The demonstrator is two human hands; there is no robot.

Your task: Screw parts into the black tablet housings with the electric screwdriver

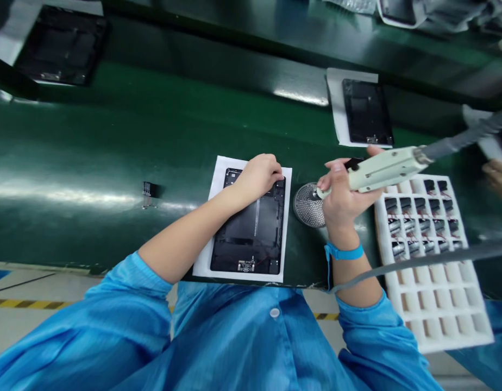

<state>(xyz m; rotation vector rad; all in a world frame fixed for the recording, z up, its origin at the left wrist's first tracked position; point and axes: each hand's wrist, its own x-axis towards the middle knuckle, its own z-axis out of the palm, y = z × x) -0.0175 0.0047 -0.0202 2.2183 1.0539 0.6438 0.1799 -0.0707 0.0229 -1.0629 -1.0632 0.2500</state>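
Note:
A black tablet housing [267, 233], with a small circuit board at its near edge, lies on a white sheet [202, 265] in front of me. My left hand [259, 176] rests over its far right part, fingers curled down near the corner. Whatever those fingertips may hold is hidden. To the right, my right hand [343, 193] is wrapped around a pale green gun-like hand tool [387, 169] with a thick grey hose. The tool's front end points left, over a round perforated metal dish [310, 206]. I cannot tell whether the two touch.
A white foam tray [438, 336] at right holds small black and silver parts in its far compartments. A grey cable [422, 262] crosses it. More housings lie back left [63, 46] and back right [367, 111]. A small black part [148, 189] sits left. Another person's hand [499, 176] shows at right.

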